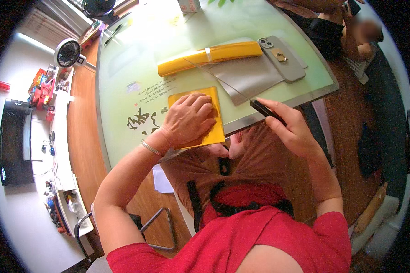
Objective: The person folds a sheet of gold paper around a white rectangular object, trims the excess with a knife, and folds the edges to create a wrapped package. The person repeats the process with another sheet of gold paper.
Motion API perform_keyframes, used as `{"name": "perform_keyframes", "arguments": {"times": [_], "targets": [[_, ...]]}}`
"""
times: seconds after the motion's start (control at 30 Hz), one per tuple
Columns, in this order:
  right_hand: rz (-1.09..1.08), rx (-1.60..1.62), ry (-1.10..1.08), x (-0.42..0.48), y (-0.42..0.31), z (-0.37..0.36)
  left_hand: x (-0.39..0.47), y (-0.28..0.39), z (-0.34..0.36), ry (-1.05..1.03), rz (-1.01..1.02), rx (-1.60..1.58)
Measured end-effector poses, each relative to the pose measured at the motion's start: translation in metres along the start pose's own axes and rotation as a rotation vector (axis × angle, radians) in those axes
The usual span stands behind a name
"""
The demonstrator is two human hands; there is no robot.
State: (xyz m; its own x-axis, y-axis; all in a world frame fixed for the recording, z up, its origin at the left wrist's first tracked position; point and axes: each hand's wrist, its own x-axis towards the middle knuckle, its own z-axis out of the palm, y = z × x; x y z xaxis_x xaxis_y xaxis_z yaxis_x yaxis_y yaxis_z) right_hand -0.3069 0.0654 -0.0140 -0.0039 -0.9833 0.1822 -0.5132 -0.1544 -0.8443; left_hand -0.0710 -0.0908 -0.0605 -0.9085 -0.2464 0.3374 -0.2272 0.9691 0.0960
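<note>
My left hand [190,116] lies palm down, pressing on a square stack of shiny golden-yellow sheets [217,131] at the table's near edge. Its fingers are slightly bent, and a silver bangle circles the wrist. In my right hand [290,128], a black handle [262,108] is gripped between thumb and fingers. From it a long thin blade [225,82], apparently a knife's, points up and left over the table. Beyond lies a roll of golden-yellow sheets [181,64] bound by a pale band. A silver-grey sheet [249,80] lies under the blade and beside the roll.
A grey phone with a ring holder [283,59] lies right of the roll on the glass-topped table [123,92]. A pen [112,34] is at the far left; a small box [188,6] stands at the back. A white fan [68,53] stands left. Another person [341,34] sits beyond the right edge.
</note>
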Motion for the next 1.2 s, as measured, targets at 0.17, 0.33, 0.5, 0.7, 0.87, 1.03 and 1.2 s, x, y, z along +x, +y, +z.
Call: {"name": "perform_keyframes", "arguments": {"times": [0.17, 0.33, 0.5, 0.7, 0.87, 1.03, 1.2], "targets": [[-0.092, -0.159, 0.073, 0.028, 0.008, 0.013, 0.003, 0.005, -0.009, 0.036, 0.134, 0.169], [0.26, 0.063, -0.09, 0.045, 0.01, 0.029, -0.002, 0.012, -0.006, -0.024, -0.028, 0.136], [0.431, 0.404, -0.143, 0.046, 0.008, 0.043, -0.004, 0.032, -0.021, -0.126, -0.126, 0.035], [0.478, 0.457, -0.14, 0.044, 0.008, 0.047, -0.015, 0.054, -0.005, -0.114, -0.15, 0.243], [0.455, 0.452, -0.137, 0.04, 0.007, 0.045, -0.016, 0.061, 0.01, 0.0, -0.226, 0.277], [0.453, 0.447, -0.157, 0.04, 0.01, 0.045, -0.017, 0.06, 0.009, 0.051, -0.252, 0.213], [0.401, 0.409, -0.12, 0.043, 0.012, 0.05, -0.023, 0.056, 0.013, 0.178, -0.332, 0.076]]}}
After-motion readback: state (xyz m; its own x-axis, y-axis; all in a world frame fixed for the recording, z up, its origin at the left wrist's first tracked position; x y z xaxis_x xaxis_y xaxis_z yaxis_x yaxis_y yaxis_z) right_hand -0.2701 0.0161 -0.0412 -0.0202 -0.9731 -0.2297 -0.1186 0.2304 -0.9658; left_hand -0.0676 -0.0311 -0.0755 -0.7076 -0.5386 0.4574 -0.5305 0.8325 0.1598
